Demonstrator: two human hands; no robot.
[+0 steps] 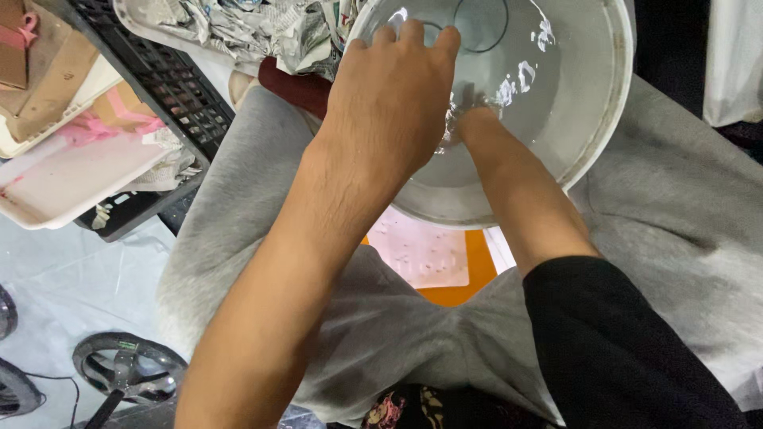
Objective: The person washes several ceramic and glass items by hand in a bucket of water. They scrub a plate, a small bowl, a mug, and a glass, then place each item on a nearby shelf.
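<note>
Nothing is gripped by the left hand (pixel 393 103): it is laid flat, fingers loosely spread, over the water in the white basin (pixel 592 139), which is rested between the grey-trousered knees. The right hand (pixel 469 119) is dipped underneath it; its grip cannot be told. Crumpled newspaper (pixel 254 32) is seen behind.

- White round basin (pixel 592 135): filled with clear water, rim tilted slightly, held between grey-clad knees.
- Small clear object (pixel 455 127): submerged, largely hidden; kind cannot be told.
</note>
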